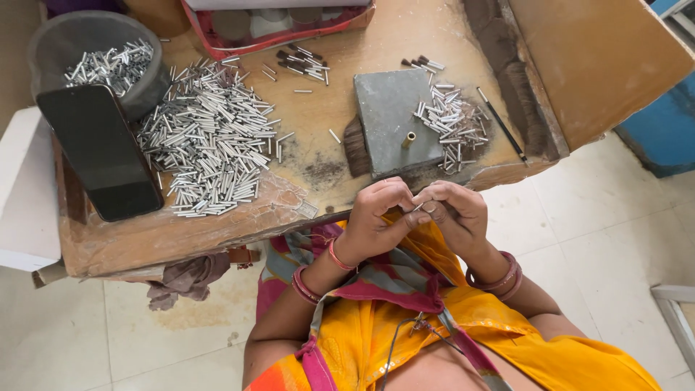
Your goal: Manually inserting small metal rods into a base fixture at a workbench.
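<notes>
While the left hand (pixel 380 213) and right hand (pixel 456 213) meet just off the wooden surface (pixel 318 137) edge, their fingertips pinch 1 thin, short, silvery metal tube (pixel 419 208) between them, near the grey block (pixel 391 119)

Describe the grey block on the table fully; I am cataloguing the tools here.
The grey block is a flat, roughly square slab that looks like stone or cast metal, dull and scuffed. It lies flat on the wooden table, just beyond the hands. A short brass-coloured peg stands near its front right part. Small silver tubes spill over its right edge. A dark brush rests against its left front side.
</notes>
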